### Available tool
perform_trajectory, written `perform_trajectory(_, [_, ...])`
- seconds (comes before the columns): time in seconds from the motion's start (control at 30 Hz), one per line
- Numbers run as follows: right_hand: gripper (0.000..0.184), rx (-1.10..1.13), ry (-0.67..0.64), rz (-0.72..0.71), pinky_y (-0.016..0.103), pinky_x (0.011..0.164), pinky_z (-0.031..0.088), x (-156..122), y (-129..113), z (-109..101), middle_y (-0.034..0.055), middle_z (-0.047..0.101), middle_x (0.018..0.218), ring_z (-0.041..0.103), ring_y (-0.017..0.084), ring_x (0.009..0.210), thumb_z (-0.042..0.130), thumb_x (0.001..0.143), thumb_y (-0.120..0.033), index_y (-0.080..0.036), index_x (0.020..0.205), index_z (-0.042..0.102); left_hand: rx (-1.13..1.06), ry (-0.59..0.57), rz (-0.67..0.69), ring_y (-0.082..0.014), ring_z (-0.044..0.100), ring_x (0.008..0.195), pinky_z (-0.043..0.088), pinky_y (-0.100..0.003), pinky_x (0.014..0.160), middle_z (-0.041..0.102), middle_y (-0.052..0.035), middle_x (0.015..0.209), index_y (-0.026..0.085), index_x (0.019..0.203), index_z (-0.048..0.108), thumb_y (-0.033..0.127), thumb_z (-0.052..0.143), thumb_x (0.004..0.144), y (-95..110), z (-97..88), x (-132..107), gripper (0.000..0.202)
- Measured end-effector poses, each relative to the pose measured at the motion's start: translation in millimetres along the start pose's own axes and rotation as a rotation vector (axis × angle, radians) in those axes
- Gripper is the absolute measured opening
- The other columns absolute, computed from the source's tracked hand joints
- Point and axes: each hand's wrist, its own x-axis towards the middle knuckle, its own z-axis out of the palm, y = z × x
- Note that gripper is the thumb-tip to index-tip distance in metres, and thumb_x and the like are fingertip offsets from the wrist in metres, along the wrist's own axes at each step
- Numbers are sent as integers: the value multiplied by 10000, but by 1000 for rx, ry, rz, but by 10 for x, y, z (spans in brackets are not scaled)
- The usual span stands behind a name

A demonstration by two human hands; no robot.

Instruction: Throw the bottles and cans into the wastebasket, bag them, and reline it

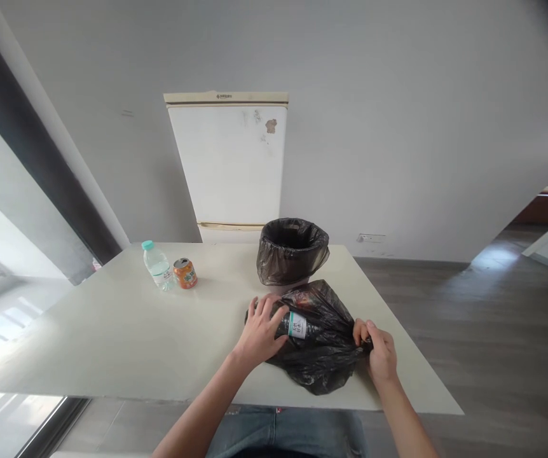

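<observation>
A filled black plastic bag [319, 353] lies on the white table [112, 331] in front of me; a bottle with a white and teal label [297, 325] shows through it. My left hand [259, 331] rests on the bag's left end with fingers spread over the bottle. The bag's gathered right end is pinched in my right hand [376, 350], whose fingers are closed.
Behind the bag stands a small bin lined with a black bag [293, 251]. A clear water bottle with a teal cap [157, 265] and an orange can [185, 273] stand at the table's far left. A white fridge [229, 165] is against the wall.
</observation>
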Motion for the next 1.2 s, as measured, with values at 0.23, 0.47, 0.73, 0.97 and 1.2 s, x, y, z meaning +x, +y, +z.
perform_trajectory(0.23, [494,7,7,-14,381,671,298,3,-11,7,11,497,568,452,192,583,480,1068,-399,-229,607,430,-16,-150,205,-331,543,1255,412,-518,1059,598,-107,1410,303,1455,517,256,691,903,194,108,176,580])
perform_trajectory(0.47, [491,29,12,-3,380,669,285,-7,-6,5,9,501,566,444,188,580,494,1065,-380,-229,603,428,-12,-137,88,-358,540,1245,396,-557,1071,627,-122,1329,279,1428,547,276,759,837,180,105,225,628])
perform_trajectory(0.73, [497,20,12,20,380,687,287,4,-13,2,3,467,582,430,189,613,507,1064,-387,-232,603,405,-542,291,-228,-299,646,1213,506,-445,1053,675,-86,1299,281,1337,561,360,771,866,52,-443,-62,522])
perform_trajectory(0.97, [505,11,9,3,374,675,288,-1,13,-8,4,476,574,434,183,597,498,1067,-391,-226,596,420,-1046,791,-616,-196,744,855,644,-341,773,709,-86,1182,343,1547,277,510,662,965,-463,-903,-427,718])
perform_trajectory(1.2, [474,54,-9,-7,365,665,285,-3,94,-39,7,503,583,454,184,596,506,1063,-358,-217,614,449,-1314,855,-908,-266,754,937,688,-386,734,699,-107,1225,228,1361,616,439,659,920,-1717,-1393,-1155,491])
